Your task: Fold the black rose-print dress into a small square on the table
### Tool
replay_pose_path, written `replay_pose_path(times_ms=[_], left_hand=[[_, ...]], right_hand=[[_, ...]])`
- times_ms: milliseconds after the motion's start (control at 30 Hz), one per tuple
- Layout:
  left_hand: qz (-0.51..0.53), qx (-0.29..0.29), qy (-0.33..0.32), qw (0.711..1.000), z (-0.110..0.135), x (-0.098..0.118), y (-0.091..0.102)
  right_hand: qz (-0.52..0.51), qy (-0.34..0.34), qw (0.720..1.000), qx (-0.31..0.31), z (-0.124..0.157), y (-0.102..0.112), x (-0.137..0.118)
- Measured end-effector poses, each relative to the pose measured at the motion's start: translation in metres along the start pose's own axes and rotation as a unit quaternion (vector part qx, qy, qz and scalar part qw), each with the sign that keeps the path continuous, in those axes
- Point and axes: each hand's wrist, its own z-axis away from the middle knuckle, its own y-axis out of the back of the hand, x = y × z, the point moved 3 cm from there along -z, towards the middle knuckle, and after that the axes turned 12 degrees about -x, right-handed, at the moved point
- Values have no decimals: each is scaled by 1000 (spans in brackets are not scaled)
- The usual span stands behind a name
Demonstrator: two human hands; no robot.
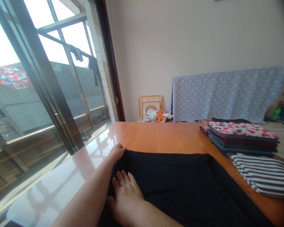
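A black garment [177, 186] lies spread on the glossy orange-brown wooden table [151, 135], its near part running out of the bottom of the view. At its far left corner, my left hand [118, 150] is closed with the fingertips pinching the black cloth. My right hand [126, 195] rests flat on the garment's left side, palm down, fingers stretched out and holding nothing. The kind of garment cannot be made out, as only part of it shows.
To the right stand a stack of folded clothes [243, 135] and a striped folded garment [265, 175]. Behind the table are a dotted blue cloth [222, 94] and picture frames [140, 105] against the wall. A large glass window [61, 78] borders the left side.
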Motion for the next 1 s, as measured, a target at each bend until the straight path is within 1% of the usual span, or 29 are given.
replay_pose_path(times_ms=[100, 267, 333, 400, 633, 733, 900, 1000], left_hand=[[8, -8, -1, 1000, 0, 2, 0], [25, -87, -18, 996, 5, 4, 1], [19, -103, -21, 994, 6, 4, 1], [4, -93, -18, 995, 4, 3, 2], [-80, -15, -4, 997, -2, -1, -5], [-90, 0, 9, 996, 0, 0, -5], [-38, -16, 23, 999, 4, 1, 11], [20, -50, 37, 998, 11, -2, 21]], right_hand=[[1, -1, 1000, -1, -1, -1, 1], [6, -10, 1000, -5, -2, 0, 0], [5, -11, 1000, -6, -1, 2, 0], [3, -9, 1000, -8, 1, 3, -1], [-4, -5, 1000, -15, 3, 9, -3], [-5, 4, 1000, -9, 4, 8, -3], [-2, 0, 1000, -1, 3, 5, -2], [-2, 0, 1000, 0, 1, 3, -1]])
